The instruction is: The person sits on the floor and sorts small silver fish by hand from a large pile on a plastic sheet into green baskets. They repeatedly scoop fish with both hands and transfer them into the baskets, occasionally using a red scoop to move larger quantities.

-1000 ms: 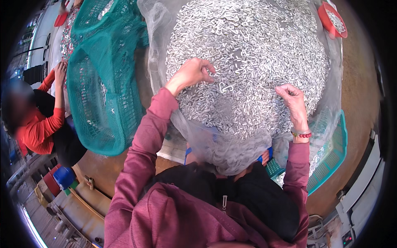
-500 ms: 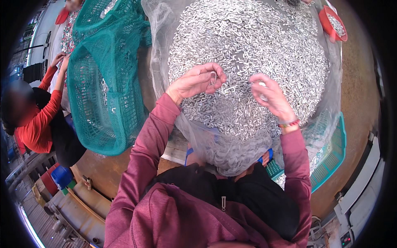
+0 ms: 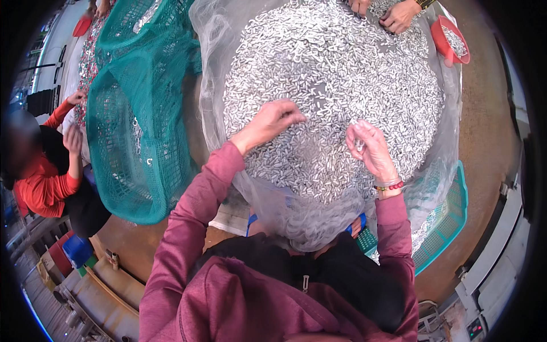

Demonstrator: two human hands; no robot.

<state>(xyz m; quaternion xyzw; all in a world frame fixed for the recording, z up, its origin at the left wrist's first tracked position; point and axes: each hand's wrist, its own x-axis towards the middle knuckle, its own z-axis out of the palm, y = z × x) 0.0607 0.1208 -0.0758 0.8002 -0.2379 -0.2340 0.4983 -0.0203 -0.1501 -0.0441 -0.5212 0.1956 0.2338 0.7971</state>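
Heap of small silver metal pieces (image 3: 336, 74), shiny, short, curved, piled on clear mesh sheet (image 3: 216, 68) over brown surface (image 3: 484, 148). Left hand (image 3: 272, 121) rests on heap, fingers bent down into pieces, grip state unclear. Right hand (image 3: 369, 149) just above heap, fingers pinched together on few pieces. Green net (image 3: 137, 142) at left; red scoop (image 3: 450, 40) far right.

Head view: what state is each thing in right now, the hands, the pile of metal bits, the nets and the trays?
Left hand: palm down, fingers bent onto the pile.
Right hand: raised, pinching small metal pieces.
Pile of small silver metal pieces: heaped high, loose.
Clear mesh sheet: spread under the pile, sagging over the edge.
Green net: bunched up beside the pile.
Red tray: holding metal pieces.
Teal basket: partly hidden under the mesh.
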